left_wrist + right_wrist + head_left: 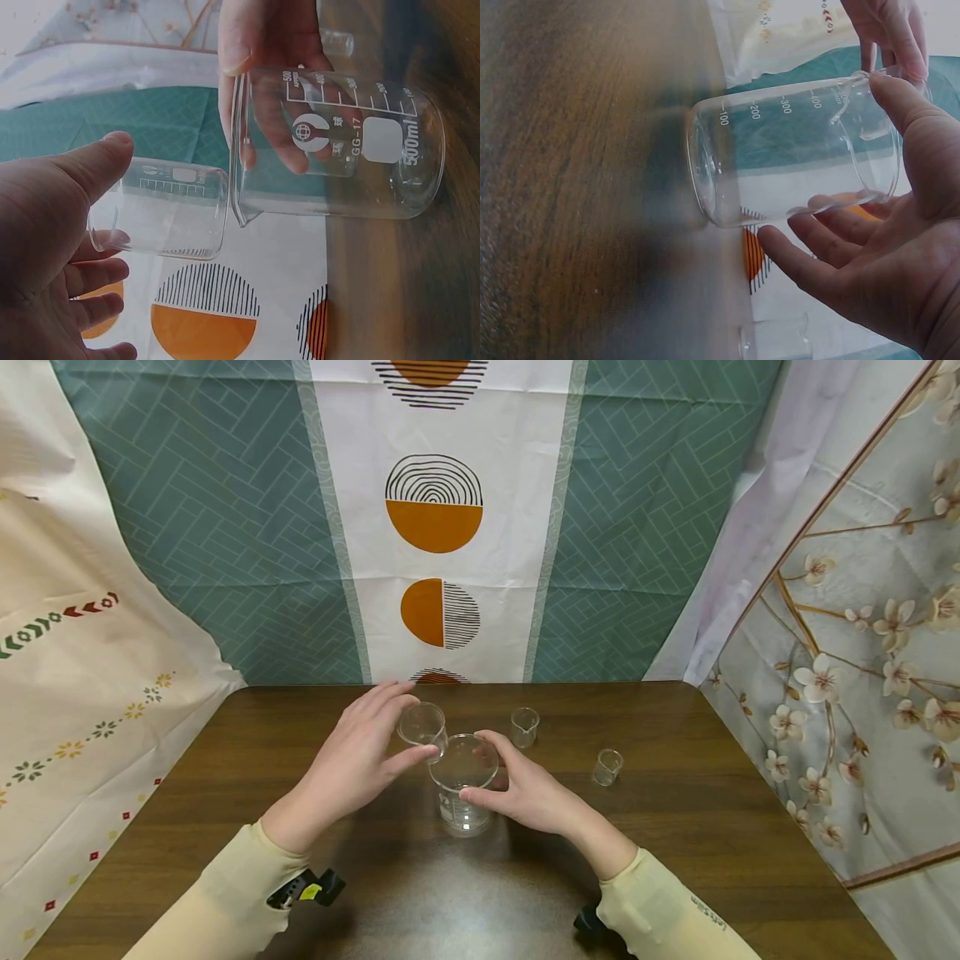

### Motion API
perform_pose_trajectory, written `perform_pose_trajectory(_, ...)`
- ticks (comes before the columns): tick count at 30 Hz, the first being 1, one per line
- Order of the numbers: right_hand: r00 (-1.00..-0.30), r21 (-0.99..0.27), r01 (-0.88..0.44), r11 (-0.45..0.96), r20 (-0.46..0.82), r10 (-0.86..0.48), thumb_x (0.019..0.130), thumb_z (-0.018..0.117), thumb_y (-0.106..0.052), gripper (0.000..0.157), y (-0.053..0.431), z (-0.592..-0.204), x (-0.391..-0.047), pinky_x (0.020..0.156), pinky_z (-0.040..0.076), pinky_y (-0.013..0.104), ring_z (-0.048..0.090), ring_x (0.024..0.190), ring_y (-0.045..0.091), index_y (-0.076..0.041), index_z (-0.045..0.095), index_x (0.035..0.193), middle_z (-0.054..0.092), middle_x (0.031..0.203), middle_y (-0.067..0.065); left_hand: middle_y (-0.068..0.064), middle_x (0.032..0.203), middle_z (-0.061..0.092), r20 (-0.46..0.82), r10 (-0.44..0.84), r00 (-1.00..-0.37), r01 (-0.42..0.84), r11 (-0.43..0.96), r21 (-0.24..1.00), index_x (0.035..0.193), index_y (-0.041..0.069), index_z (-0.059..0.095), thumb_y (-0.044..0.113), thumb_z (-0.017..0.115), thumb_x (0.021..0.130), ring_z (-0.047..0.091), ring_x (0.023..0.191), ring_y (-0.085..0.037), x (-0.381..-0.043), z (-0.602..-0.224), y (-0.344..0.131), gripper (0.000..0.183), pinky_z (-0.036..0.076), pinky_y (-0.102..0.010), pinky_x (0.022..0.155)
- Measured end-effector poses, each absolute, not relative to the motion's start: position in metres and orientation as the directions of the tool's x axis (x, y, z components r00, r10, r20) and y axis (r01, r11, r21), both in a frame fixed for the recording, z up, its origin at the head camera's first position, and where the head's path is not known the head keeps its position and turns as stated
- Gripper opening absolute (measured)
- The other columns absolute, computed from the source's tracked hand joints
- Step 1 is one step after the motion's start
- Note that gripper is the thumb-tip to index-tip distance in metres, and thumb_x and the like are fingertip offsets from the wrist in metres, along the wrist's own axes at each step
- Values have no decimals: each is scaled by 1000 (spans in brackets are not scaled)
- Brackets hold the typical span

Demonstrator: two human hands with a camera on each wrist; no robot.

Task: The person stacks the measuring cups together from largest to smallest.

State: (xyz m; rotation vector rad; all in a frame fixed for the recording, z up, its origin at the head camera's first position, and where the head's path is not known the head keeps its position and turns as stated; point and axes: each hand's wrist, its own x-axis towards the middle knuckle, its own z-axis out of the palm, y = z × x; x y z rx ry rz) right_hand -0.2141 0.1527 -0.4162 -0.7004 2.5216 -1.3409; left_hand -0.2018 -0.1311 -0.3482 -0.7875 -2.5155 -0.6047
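A large clear glass beaker (pixel 465 806) marked 500ml (pixel 411 142) stands upright on the table. My right hand (pixel 532 789) holds it near the rim, thumb on the near side and fingers on the far side. Between the thumb and fingers of my left hand (pixel 356 756) is a smaller clear beaker (pixel 422 725), pinched near its rim. In the left wrist view this smaller beaker (pixel 169 214) has its base right by the large beaker's rim; whether they touch I cannot tell. No contents show in either.
Two more small glass beakers stand on the wooden table (pixel 375 877): one beaker (pixel 524 728) behind the large one, and a tinier beaker (pixel 607 767) to the right. A patterned curtain (pixel 442 627) hangs along the back edge, with cloths at both sides.
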Motion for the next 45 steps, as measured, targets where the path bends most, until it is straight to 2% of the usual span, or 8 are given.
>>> perform_pose_trajectory(21,-861,-820,-330,468,59,-505,101,81,-52,88,152,-416,-214,99,60,48,71,118,24,-24,33,170,55,155,15,-15,162,55,495,435,-752,619,724,305,142,1,64,39,91,94,38,158,-39,-202,-350,-122,66,28,-67,125)
perform_pose_trajectory(37,-865,-817,-324,478,51,-499,100,81,-52,90,153,-415,-214,98,60,48,72,117,24,-24,33,170,56,153,11,-15,162,55,501,455,-736,640,708,297,139,3,65,38,92,93,39,159,-40,-202,-352,-114,64,29,-67,125)
perform_pose_trajectory(45,-870,-804,-316,504,34,-492,98,81,-57,94,153,-414,-213,96,60,44,72,114,20,-27,31,171,56,153,5,-15,163,55,492,462,-738,641,707,298,138,3,65,37,92,94,39,159,-41,-203,-354,-111,62,29,-68,125)
